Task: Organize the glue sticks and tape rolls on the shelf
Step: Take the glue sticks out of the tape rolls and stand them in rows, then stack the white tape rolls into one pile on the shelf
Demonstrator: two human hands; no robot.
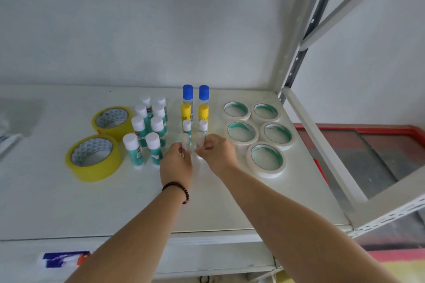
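On the white shelf (pixel 69 202) my left hand (pixel 176 163) grips a small clear-capped glue stick (pixel 184 141), and my right hand (pixel 217 153) grips another clear-capped glue stick (pixel 200 139) beside it. Both sticks stand at the near end of two rows: white-capped sticks (pixel 186 127), yellow-capped sticks (pixel 185 111) and blue-capped sticks (pixel 187 92) behind. To the left stand several green glue sticks with white caps (pixel 153 142). Two yellow tape rolls (pixel 94 158) lie further left. Several white tape rolls (pixel 265 159) lie flat on the right.
The shelf's metal upright (pixel 301 53) and side rail (pixel 322 156) rise at the right. The back wall is close behind the rows. A white bag (pixel 9 131) lies at the far left edge. A blue label (pixel 62 259) is stuck on the shelf's front.
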